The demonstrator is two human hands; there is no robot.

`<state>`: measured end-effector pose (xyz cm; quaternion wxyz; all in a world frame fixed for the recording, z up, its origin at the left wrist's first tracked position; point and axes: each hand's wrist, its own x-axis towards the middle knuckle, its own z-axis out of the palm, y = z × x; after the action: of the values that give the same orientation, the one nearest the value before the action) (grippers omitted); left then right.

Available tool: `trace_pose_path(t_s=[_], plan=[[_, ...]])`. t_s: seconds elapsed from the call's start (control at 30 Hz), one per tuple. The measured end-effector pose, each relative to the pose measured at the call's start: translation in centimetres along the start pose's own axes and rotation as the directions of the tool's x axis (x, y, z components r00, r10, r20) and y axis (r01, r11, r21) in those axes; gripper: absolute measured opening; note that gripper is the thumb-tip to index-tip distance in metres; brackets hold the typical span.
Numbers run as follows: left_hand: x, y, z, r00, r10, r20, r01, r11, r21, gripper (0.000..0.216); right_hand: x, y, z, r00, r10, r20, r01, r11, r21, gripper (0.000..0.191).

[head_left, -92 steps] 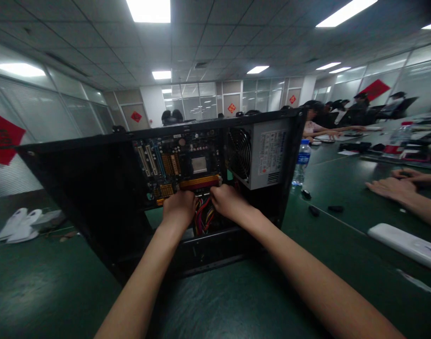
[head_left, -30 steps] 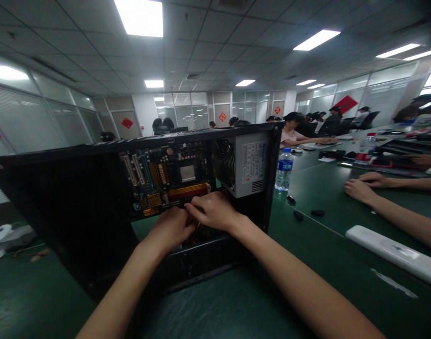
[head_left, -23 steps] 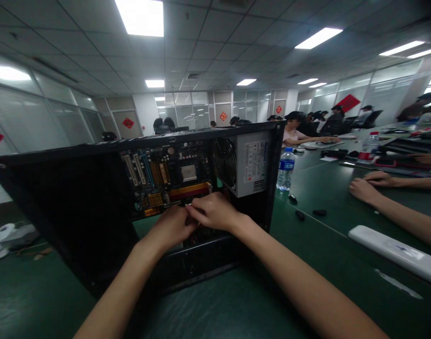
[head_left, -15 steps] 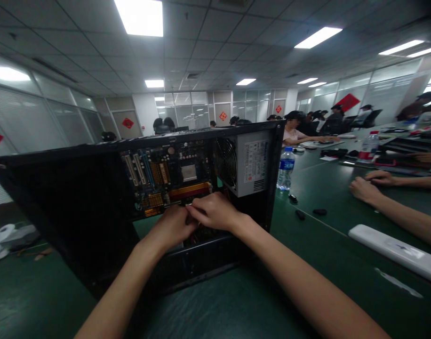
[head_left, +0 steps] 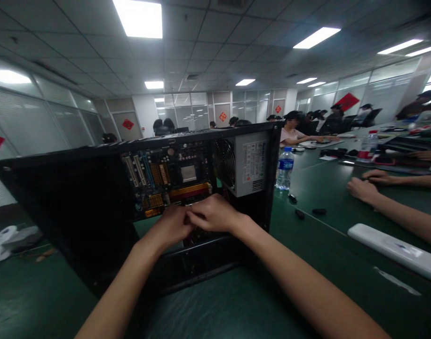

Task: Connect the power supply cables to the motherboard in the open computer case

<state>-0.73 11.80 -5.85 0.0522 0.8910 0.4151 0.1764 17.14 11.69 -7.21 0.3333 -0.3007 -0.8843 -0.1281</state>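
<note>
A black computer case (head_left: 56,207) stands open on the green table. Inside it I see the motherboard (head_left: 155,165), with a pale square processor socket (head_left: 188,173) and red and yellow memory slots (head_left: 189,190). A grey power supply (head_left: 250,165) with a fan sits at the upper right of the case. My left hand (head_left: 175,221) and my right hand (head_left: 211,213) meet at the lower edge of the board, below the memory slots. Both have curled fingers pressed close together. Whatever is between the fingertips is hidden.
Right of the case stands a water bottle (head_left: 285,169), with small black pieces (head_left: 319,212) near it. A long white object (head_left: 392,247) lies at the right, before another person's hands (head_left: 363,188). White rolls (head_left: 5,240) are at the left. Other people sit farther back.
My hands stay at the same spot in the case, with the right fingers slightly shifted against the left. The case looks almost unmoved.
</note>
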Motion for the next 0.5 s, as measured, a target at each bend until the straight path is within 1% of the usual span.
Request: trace_pose_path(t_s=[0.17, 0.27, 0.33, 0.5], plan=[[0.11, 0.46, -0.09, 1.0, -0.009, 0.001, 0.009, 1.0, -0.021, 0.016, 0.08, 0.0, -0.1, 1.0, 0.002, -0.004, -0.002, 1.0, 0.01, 0.024], [0.13, 0.79, -0.13, 0.998, -0.056, -0.036, 0.054, 0.998, -0.039, 0.019, 0.09, 0.03, -0.1, 1.0, 0.012, -0.023, -0.012, 1.0, 0.01, 0.024], [0.05, 0.8, -0.19, 0.997, -0.058, -0.044, 0.056, 0.997, -0.059, 0.02, 0.08, 0.04, -0.07, 0.999, 0.013, -0.033, -0.013, 1.0, 0.011, 0.024], [-0.18, 0.31, -0.32, 1.0, 0.009, 0.03, -0.006, 0.997, -0.074, 0.017, 0.13, -0.08, -0.12, 1.0, -0.008, 0.01, 0.008, 1.0, -0.002, 0.024]])
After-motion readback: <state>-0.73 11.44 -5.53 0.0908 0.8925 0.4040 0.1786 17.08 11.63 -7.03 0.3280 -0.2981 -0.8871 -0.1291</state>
